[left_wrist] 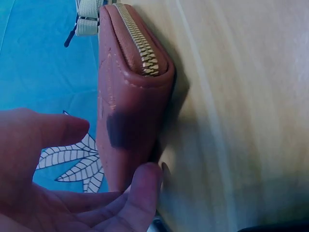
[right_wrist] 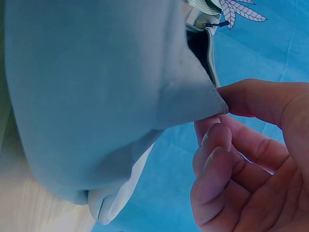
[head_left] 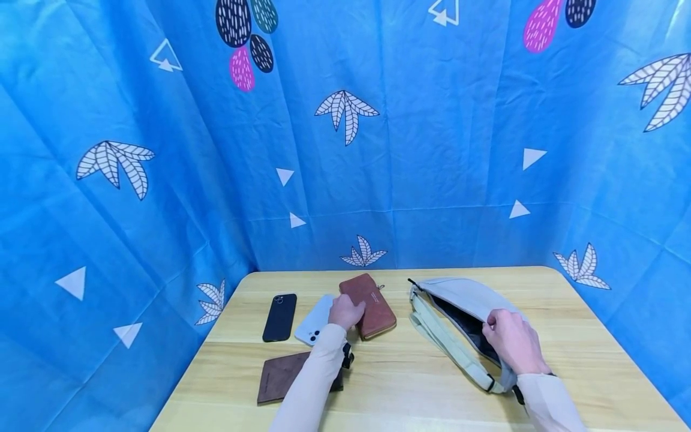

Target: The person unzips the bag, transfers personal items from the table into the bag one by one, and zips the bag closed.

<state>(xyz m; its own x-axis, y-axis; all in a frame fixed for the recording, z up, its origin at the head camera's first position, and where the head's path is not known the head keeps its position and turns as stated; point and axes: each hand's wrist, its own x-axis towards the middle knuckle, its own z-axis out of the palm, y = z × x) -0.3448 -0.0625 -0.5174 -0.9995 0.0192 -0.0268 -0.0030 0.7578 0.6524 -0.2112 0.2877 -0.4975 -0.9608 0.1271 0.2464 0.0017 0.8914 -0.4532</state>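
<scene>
A reddish-brown zip-around wallet (head_left: 375,306) lies at the middle of the table. My left hand (head_left: 345,312) is at its left side; in the left wrist view one fingertip (left_wrist: 147,179) meets the lower edge of the wallet, while the thumb (left_wrist: 67,130) stays apart from its face. On the right, a light grey waist bag (head_left: 464,294) gapes along its zip, showing a dark lining. My right hand (head_left: 513,339) pinches the rim of that opening between thumb and fingers, drawing the fabric into a point in the right wrist view.
Left of the wallet lie a pale blue phone (head_left: 310,327), partly behind the left forearm, and a black phone (head_left: 279,318). A dark brown flat wallet (head_left: 281,378) sits nearer, partly under the left sleeve. The bag's pale green strap (head_left: 448,345) curves along its left side. Blue curtains (head_left: 432,150) surround the table.
</scene>
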